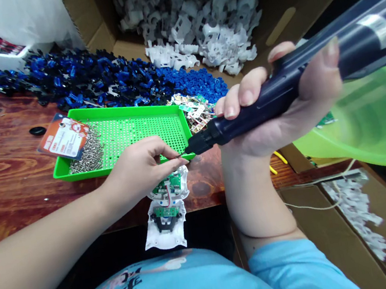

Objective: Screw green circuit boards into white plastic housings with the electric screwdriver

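Note:
My right hand (267, 101) is wrapped round a dark electric screwdriver (254, 112), its tip pointing left. At that tip, my left hand (147, 160) pinches with thumb and forefinger; a screw seems to be between them, though it is tiny and mostly hidden. Just below the left hand lies an opened white plastic housing (167, 239) with green circuit boards (170, 184) joined by a ribbon cable (168, 193). Its lower half juts over the table edge. Behind the left hand stands a green perforated tray (138, 129) with a heap of screws (88, 153) at its left end.
A printed card (65, 137) leans on the tray's left side. Blue and black parts (91, 77) pile up behind it. White plastic parts (194, 24) fill a cardboard box at the back. A green basin (372, 123) stands right, near yellow-handled pliers (280, 158) and a white cord (316, 207).

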Demonstrator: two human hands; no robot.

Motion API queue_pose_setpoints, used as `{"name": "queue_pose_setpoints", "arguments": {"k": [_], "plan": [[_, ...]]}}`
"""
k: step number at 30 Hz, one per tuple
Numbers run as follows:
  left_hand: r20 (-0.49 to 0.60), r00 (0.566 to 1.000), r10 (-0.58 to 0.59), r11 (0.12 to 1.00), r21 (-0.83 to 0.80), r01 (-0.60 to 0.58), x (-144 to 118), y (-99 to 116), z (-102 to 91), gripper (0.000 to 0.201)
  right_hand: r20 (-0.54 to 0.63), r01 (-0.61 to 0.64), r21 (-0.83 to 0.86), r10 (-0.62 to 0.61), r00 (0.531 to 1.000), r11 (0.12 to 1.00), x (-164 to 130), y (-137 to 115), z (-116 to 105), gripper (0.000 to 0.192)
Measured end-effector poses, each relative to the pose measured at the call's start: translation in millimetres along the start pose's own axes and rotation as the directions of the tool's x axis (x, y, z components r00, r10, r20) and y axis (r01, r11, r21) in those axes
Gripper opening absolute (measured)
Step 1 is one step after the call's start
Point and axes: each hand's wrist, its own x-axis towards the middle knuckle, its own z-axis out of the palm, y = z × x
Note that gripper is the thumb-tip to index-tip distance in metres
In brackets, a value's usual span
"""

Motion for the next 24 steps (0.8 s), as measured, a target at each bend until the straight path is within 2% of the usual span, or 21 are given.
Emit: {"name": "queue_pose_setpoints", "arguments": {"k": [5,8,11,15,19,20,22,24], "plan": [[-0.006,1.000,0.023,1.000,0.010,-0.023,-1,-2,-0.8,0.017,-0.004,-0.043,0.006,0.043,0.999,0.999,-3,-11,4,0.027],[-0.004,1.000,0.021,0.999,0.043,-0.021,0,-2,-1.8,0.017,0.028,-0.081,-0.024,0.082,0.996,0.996,-5,-16,6,0.037],[-0.001,0.999,0.049,0.995,0.085,-0.049,0,-1,-2.8,0.020,0.038,-0.055,-0.029,0.057,0.998,0.998,-8,-16,8,0.046],[-0.013,0.994,0.108,0.984,0.142,-0.105,0,-4,-0.8,0.021,0.050,-0.044,-0.028,0.045,0.998,0.999,-11,-14,9,0.043],[0.048,0.986,0.160,0.952,0.255,-0.167,4,-7,2.1,0.018,0.048,-0.035,-0.034,0.037,0.998,0.999,-12,-11,10,0.039],[0.068,0.985,0.160,0.938,0.299,-0.173,5,-7,0.9,0.023,0.040,-0.026,-0.038,0.027,0.999,0.999,-13,-11,10,0.038],[0.071,0.986,0.151,0.906,0.390,-0.167,3,-4,-5.8,0.042,0.021,-0.023,-0.064,0.024,0.999,0.998,-13,-10,10,0.035],[0.035,0.993,0.116,0.881,0.458,-0.119,-6,0,-17.7,0.039,0.009,-0.030,-0.088,0.031,0.999,0.996,-13,-9,10,0.029]]}}
